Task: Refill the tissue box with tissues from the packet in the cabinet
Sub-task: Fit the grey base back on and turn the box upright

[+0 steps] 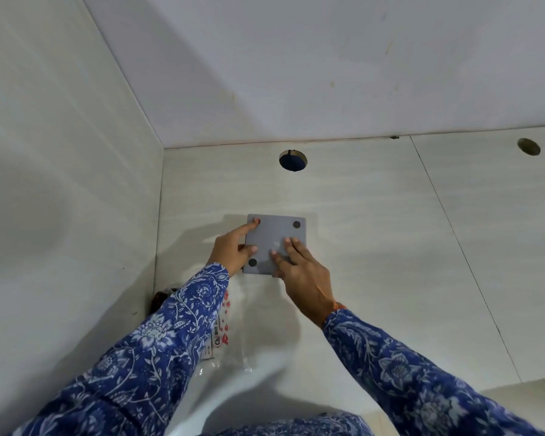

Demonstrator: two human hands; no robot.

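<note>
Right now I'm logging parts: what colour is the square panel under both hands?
Plain grey panel with dark round spots near its corners, seen in the head view.

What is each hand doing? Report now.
Left hand: open, index finger pressing the flat grey square panel.
Right hand: open, fingertips flat on it.

We see a pale cabinet shelf with a fine wood grain. A grey square box sits on it near the left wall, some way in from the back edge. Just in front of the box, closer to the front edge, lies a clear plastic packet with red print. Two round holes are along the back edge.
</note>
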